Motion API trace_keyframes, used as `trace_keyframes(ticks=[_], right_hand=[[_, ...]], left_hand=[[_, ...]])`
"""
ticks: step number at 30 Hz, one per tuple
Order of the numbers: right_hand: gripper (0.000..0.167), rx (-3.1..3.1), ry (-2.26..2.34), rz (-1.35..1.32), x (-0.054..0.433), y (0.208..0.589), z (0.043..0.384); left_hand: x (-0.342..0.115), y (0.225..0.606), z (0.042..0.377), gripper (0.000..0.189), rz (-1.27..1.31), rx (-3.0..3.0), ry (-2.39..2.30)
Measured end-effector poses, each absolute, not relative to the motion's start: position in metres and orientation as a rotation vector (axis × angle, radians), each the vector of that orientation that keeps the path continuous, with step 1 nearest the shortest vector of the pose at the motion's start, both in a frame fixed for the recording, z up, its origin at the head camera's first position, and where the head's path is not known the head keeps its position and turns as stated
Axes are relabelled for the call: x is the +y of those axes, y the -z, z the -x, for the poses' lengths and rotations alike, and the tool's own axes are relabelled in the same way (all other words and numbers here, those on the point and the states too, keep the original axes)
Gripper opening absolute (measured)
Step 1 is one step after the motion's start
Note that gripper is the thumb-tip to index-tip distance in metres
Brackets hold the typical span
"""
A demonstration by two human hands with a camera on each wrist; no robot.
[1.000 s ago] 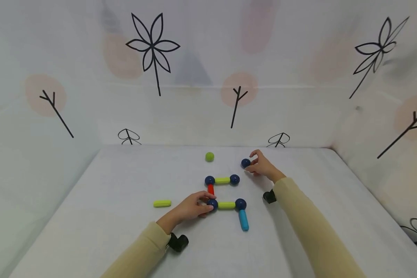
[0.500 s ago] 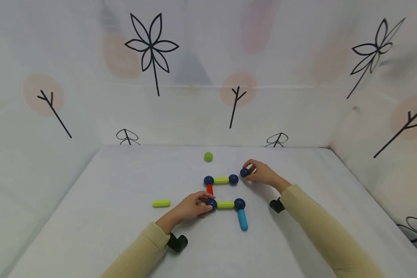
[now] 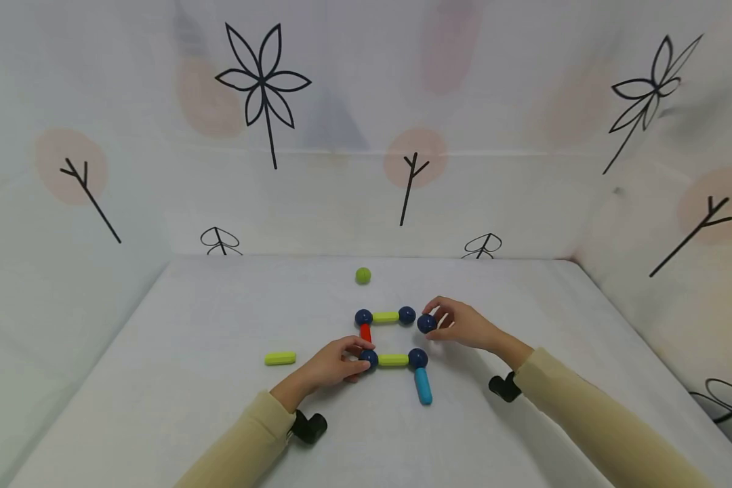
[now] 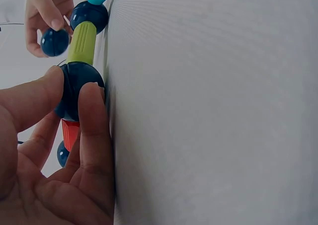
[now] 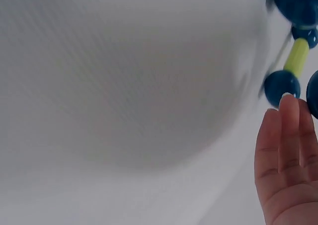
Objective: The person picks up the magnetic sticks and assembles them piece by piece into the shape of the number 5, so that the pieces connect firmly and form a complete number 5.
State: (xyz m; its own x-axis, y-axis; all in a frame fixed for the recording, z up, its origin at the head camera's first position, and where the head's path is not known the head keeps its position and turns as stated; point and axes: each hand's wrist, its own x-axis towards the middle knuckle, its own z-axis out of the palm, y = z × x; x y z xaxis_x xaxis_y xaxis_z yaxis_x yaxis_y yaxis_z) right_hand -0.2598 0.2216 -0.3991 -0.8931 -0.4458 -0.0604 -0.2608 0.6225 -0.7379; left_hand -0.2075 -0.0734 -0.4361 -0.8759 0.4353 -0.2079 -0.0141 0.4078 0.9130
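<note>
My left hand (image 3: 332,364) pinches a dark blue ball (image 4: 78,88) at the near left corner of a joined shape. A red stick (image 3: 365,332) runs from it to a far ball (image 3: 363,318), which a yellow-green stick (image 3: 385,316) links to another ball (image 3: 407,315). The near yellow-green stick (image 3: 393,360) reaches a ball (image 3: 417,358) bearing a light blue stick (image 3: 423,386). My right hand (image 3: 466,325) holds a separate dark blue ball (image 3: 427,324) right of the shape, apart from it. That ball is cut off at the right wrist view's edge.
One loose yellow-green stick (image 3: 280,358) lies left of the shape. A green ball (image 3: 362,275) sits farther back. White cloth covers the table (image 3: 219,305), and patterned white walls (image 3: 329,196) stand behind and beside it.
My right hand has come nearer with its dark blue ball, from behind the far balls to the right side of the shape. The left hand keeps its grip in place.
</note>
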Motion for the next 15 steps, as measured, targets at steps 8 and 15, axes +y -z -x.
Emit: trace_keyframes(ticks=[8,15], right_hand=[[0.037,2.502,1.202,0.704,0.219,0.395,0.231],[0.035,2.404,1.232,0.787,0.221,0.398,0.214]], left_hand=[[-0.073,0.434,0.205,0.034,-0.353,2.258,-1.461],[-0.072,0.434,0.205,0.034,-0.36,2.267,-1.456]])
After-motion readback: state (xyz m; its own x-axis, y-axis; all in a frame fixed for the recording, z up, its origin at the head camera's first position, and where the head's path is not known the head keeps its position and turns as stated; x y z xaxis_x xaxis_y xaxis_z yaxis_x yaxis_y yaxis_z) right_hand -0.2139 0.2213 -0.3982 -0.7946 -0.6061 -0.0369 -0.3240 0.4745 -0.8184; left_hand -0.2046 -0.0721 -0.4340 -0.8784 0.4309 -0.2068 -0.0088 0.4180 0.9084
